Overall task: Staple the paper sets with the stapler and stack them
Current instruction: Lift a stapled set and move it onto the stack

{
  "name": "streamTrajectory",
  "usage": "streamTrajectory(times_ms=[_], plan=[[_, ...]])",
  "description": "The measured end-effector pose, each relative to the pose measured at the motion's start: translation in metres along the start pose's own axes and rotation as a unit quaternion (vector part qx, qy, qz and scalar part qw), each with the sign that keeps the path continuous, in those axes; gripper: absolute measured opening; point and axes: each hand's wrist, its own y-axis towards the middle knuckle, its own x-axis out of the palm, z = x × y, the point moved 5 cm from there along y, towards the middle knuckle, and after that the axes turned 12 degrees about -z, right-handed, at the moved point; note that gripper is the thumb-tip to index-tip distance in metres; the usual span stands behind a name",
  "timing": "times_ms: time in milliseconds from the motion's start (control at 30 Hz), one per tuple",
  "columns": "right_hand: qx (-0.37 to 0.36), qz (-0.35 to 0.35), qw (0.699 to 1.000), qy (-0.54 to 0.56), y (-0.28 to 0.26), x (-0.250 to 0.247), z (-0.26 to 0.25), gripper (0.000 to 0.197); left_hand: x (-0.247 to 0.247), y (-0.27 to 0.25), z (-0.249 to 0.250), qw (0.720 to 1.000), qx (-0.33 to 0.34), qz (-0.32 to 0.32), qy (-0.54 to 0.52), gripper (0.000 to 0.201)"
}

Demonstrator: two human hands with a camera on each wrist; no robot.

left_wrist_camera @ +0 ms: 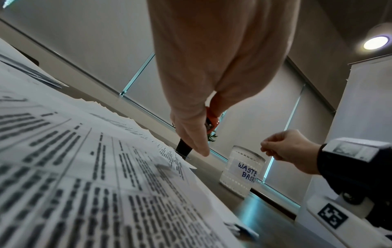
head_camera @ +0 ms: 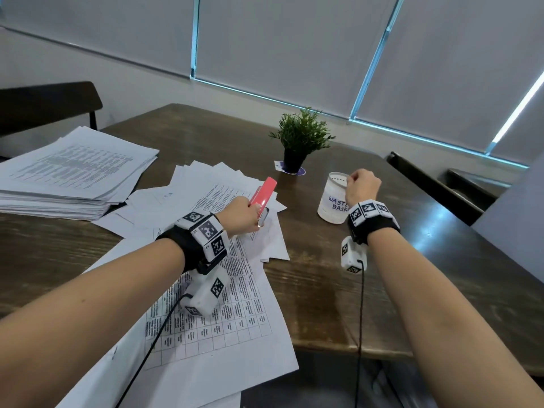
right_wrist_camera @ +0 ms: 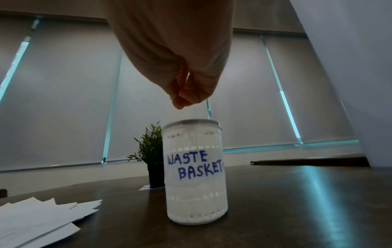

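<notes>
While the left hand [head_camera: 240, 214] grips the red stapler [head_camera: 263, 195] above the loose papers [head_camera: 206, 198], the right hand [head_camera: 362, 184] hovers over the white jar [head_camera: 332, 201], fingertips pinched together; anything between them is too small to see.

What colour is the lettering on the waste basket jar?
Blue handwriting on the white jar; clearest in the right wrist view.

The stapler [head_camera: 262, 198] sits in the fingers of the left hand [head_camera: 242, 214], above the loose printed sheets [head_camera: 223, 278] spread under them on the table [head_camera: 338, 278]. To the left of these fingers lies the tall paper stack [head_camera: 70, 175]. The fingertips of the right hand [head_camera: 362, 185] hang just over the mouth of the waste basket jar [head_camera: 334, 201]. Behind, between both hands, stands the potted plant [head_camera: 300, 139].
</notes>
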Motion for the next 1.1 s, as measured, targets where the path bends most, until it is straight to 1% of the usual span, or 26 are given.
streamTrajectory(times_ms=[67, 133, 200, 267, 300, 333, 367, 400, 433, 500, 533, 567, 600, 633, 700, 767, 833, 867, 900, 933, 967, 1000, 1033, 1100], plan=[[0.000, -0.023, 1.000, -0.010, 0.005, 0.006, 0.005, 0.026, -0.001, 0.002, -0.002, 1.000, -0.005, -0.008, 0.009, 0.032], [-0.008, -0.050, 0.999, -0.018, 0.007, 0.013, 0.006, 0.026, 0.000, 0.003, -0.003, 1.000, -0.003, -0.018, -0.005, 0.031], [-0.016, -0.049, 0.998, -0.027, 0.005, 0.015, 0.004, 0.027, -0.001, 0.003, -0.002, 1.000, -0.004, -0.009, 0.014, 0.030], [-0.031, -0.042, 0.999, -0.010, -0.001, 0.014, -0.002, 0.029, 0.000, 0.001, 0.001, 0.999, -0.003, -0.002, 0.043, 0.029], [-0.057, -0.039, 0.998, -0.004, -0.005, 0.013, -0.009, 0.029, 0.001, -0.001, 0.002, 0.999, 0.000, 0.000, 0.054, 0.028], [-0.098, -0.039, 0.994, -0.002, -0.011, 0.012, -0.019, 0.030, 0.002, -0.002, 0.003, 0.998, 0.000, -0.002, 0.059, 0.027], [-0.155, -0.049, 0.987, 0.001, -0.018, 0.013, -0.031, 0.033, 0.003, -0.002, 0.004, 0.998, 0.005, -0.006, 0.056, 0.025], [-0.219, -0.077, 0.973, 0.001, -0.026, 0.015, -0.045, 0.041, 0.005, -0.004, 0.005, 0.999, 0.010, -0.008, 0.044, 0.024], [-0.280, -0.118, 0.952, -0.015, -0.035, 0.019, -0.059, 0.053, 0.007, -0.006, 0.006, 0.999, 0.014, -0.012, 0.032, 0.024], [-0.356, -0.217, 0.903, -0.106, -0.053, 0.033, -0.083, 0.075, 0.010, -0.008, 0.007, 0.999, 0.006, -0.030, 0.029, 0.029], [-0.373, -0.264, 0.877, -0.147, -0.064, 0.040, -0.092, 0.079, 0.012, -0.010, 0.007, 0.999, 0.003, -0.039, 0.028, 0.031], [-0.387, -0.303, 0.854, -0.170, -0.075, 0.046, -0.100, 0.075, 0.013, -0.013, 0.007, 0.999, 0.001, -0.044, 0.024, 0.031], [-0.393, -0.330, 0.841, -0.173, -0.084, 0.048, -0.106, 0.065, 0.014, -0.016, 0.008, 0.999, 0.000, -0.046, 0.022, 0.030], [-0.391, -0.347, 0.836, -0.167, -0.090, 0.050, -0.108, 0.054, 0.015, -0.018, 0.007, 0.999, 0.000, -0.048, 0.020, 0.030], [-0.373, -0.359, 0.841, -0.159, -0.100, 0.048, -0.106, 0.040, 0.017, -0.026, 0.006, 0.998, -0.002, -0.056, 0.023, 0.029], [-0.334, -0.362, 0.853, -0.172, -0.105, 0.047, -0.096, 0.034, 0.016, -0.037, 0.003, 0.998, -0.005, -0.060, 0.028, 0.029], [-0.288, -0.344, 0.868, -0.212, -0.107, 0.047, -0.083, 0.029, 0.012, -0.047, -0.001, 0.997, -0.012, -0.063, 0.051, 0.040], [-0.268, -0.324, 0.875, -0.240, -0.108, 0.045, -0.077, 0.029, 0.008, -0.052, -0.003, 0.994, -0.019, -0.062, 0.082, 0.049], [-0.250, -0.302, 0.881, -0.265, -0.109, 0.043, -0.070, 0.031, 0.003, -0.057, -0.004, 0.988, -0.026, -0.062, 0.137, 0.055], [-0.232, -0.282, 0.887, -0.283, -0.109, 0.041, -0.063, 0.035, -0.003, -0.063, -0.004, 0.977, -0.035, -0.059, 0.201, 0.056], [-0.213, -0.269, 0.892, -0.296, -0.110, 0.039, -0.055, 0.038, -0.009, -0.068, -0.006, 0.964, -0.037, -0.051, 0.257, 0.048], [-0.192, -0.264, 0.895, -0.304, -0.111, 0.039, -0.047, 0.040, -0.015, -0.073, -0.008, 0.954, -0.047, -0.042, 0.292, 0.031], [-0.173, -0.267, 0.897, -0.309, -0.112, 0.040, -0.040, 0.042, -0.023, -0.078, -0.011, 0.946, -0.054, -0.029, 0.319, 0.021], [-0.139, -0.282, 0.896, -0.314, -0.115, 0.045, -0.029, 0.044, -0.039, -0.088, -0.020, 0.927, -0.100, -0.002, 0.362, 0.030]])
